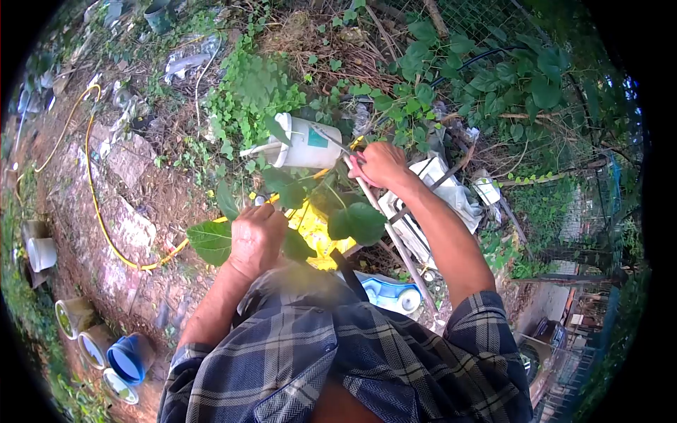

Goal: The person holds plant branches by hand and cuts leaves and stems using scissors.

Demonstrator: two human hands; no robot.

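Leafy cutting and red-handled tool, seen from above. The left hand (pixel 257 236), left of centre, is closing into a fist with no visible gap between fingers and palm; it appears to be gripping a leafy sprig (pixel 209 243), though the stem inside the fist is hidden. The right hand (pixel 381 166), just above and right of centre, is wrapping tightly around a red-handled tool (pixel 357 169); how far its handles are parted cannot be told.

The step in hand is judged to be one of steadying foliage with the left hand while the right keeps the tool ready. The next move would call for a clear view of the stem and for the left fingers to be lying away from the working end.

The sprig is spreading broadly sideways across the middle of the frame, one large leaf pointing left and others hanging to the right of the fist. The tool's working end is hard to make out; its long axis seems to be running towards the upper left, near a tipped white bucket (pixel 310 143) whose mouth is facing left. A yellow bag (pixel 310 229) is lying beneath the leaves.
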